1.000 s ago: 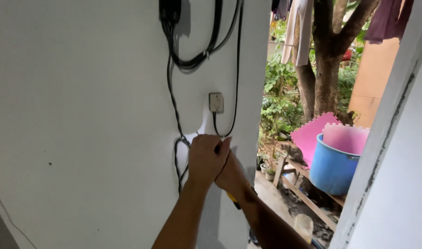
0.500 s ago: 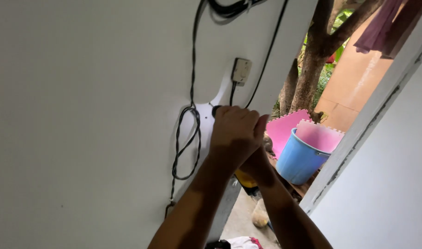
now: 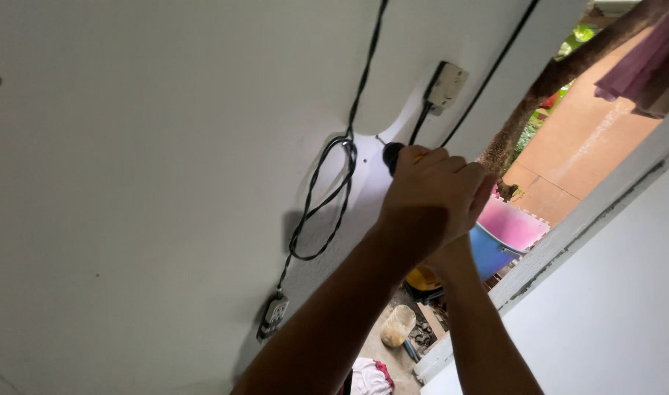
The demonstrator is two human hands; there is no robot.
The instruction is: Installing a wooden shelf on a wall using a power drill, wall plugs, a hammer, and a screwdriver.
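Against the white wall [image 3: 129, 183], both hands are closed together around a black-tipped tool [image 3: 391, 155] with a bit of orange at the fingers; the left hand [image 3: 429, 197] covers the right hand [image 3: 451, 252] beneath it. The tool's tip touches the wall beside the looped black cable [image 3: 327, 197], below the small wall box [image 3: 447, 85]. Compared with half a second ago, the view has tilted more and come closer, while the grip has stayed clamped at the same spot.

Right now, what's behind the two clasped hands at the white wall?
A black round tool tip with an orange part pokes out against the white wall. The left hand covers the rest and most of the right hand.
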